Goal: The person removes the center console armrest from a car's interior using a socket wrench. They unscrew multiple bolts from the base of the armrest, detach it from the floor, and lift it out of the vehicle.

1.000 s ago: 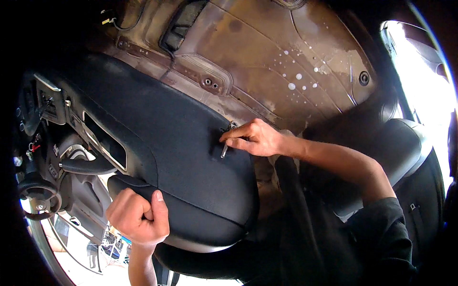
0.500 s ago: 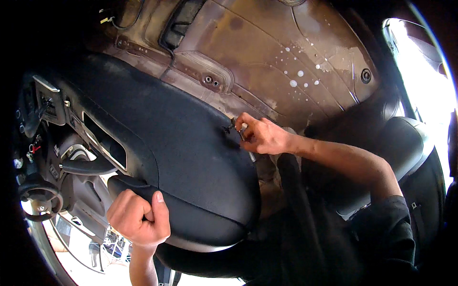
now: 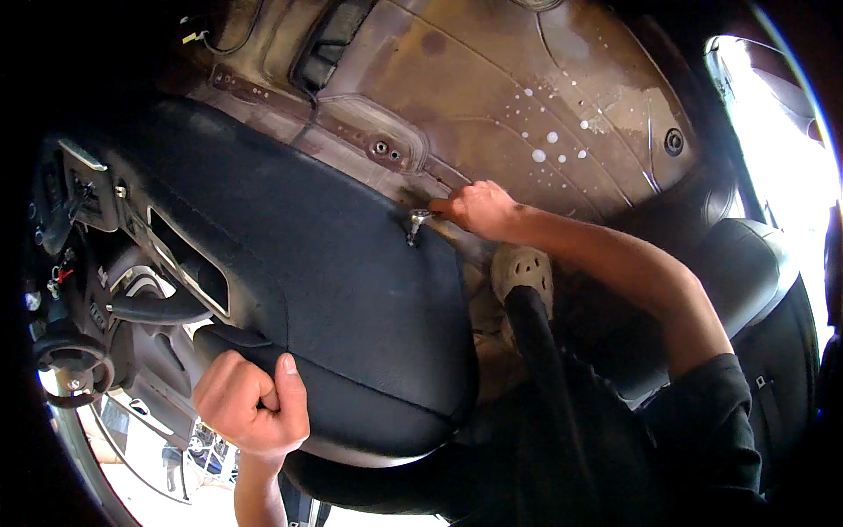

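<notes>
My right hand (image 3: 483, 209) is closed round the handle of a metal ratchet wrench (image 3: 421, 216). Its head and short socket reach down to the side of a long black centre console (image 3: 351, 255); the contact with any bolt is too small to make out. Most of the handle is hidden in my fingers. In front of the console's lower left part, my left hand (image 3: 253, 402) is curled into a fist with the thumb sticking up. Nothing shows in it.
Bare brown floor metal (image 3: 474, 79) with white spots lies beyond the console. A light perforated shoe (image 3: 524, 272) stands beside my right forearm. At left are a steering wheel (image 3: 75, 363) and a handbrake lever (image 3: 162, 307). A dark seat (image 3: 746, 263) is at right.
My right hand has moved slightly up and away from the console's side, and the ratchet wrench's head now shows. The shoe has come into view below it. My left hand has barely shifted.
</notes>
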Available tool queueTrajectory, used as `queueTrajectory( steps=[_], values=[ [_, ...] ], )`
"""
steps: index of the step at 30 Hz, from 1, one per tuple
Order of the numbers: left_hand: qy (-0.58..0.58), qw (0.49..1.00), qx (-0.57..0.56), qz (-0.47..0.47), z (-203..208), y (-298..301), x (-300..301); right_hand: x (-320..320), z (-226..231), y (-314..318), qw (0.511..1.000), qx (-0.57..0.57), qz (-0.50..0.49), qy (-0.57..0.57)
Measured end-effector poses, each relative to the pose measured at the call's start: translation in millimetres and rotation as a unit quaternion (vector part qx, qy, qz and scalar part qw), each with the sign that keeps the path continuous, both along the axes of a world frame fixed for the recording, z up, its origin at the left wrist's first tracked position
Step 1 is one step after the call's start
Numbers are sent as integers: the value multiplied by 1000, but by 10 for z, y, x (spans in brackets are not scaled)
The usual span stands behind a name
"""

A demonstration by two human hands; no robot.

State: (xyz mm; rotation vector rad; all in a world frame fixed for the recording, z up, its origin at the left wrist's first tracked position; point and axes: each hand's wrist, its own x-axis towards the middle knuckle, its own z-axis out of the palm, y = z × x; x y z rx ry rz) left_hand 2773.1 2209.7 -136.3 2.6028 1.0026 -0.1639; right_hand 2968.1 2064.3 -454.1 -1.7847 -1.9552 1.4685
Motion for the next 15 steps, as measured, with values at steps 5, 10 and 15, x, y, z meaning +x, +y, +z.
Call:
queueTrajectory(
  steps=[5,10,15],
  values=[
    [6,1000,2,0,3,-2,7,-284,-317,188,982,-5,-144,118],
    [-5,1000,6,-5,-5,10,28,-242,-473,466,935,23,-214,281],
    [8,1000,9,-2,6,3,9,-259,106,642,890,-66,-279,354]
  ],
)
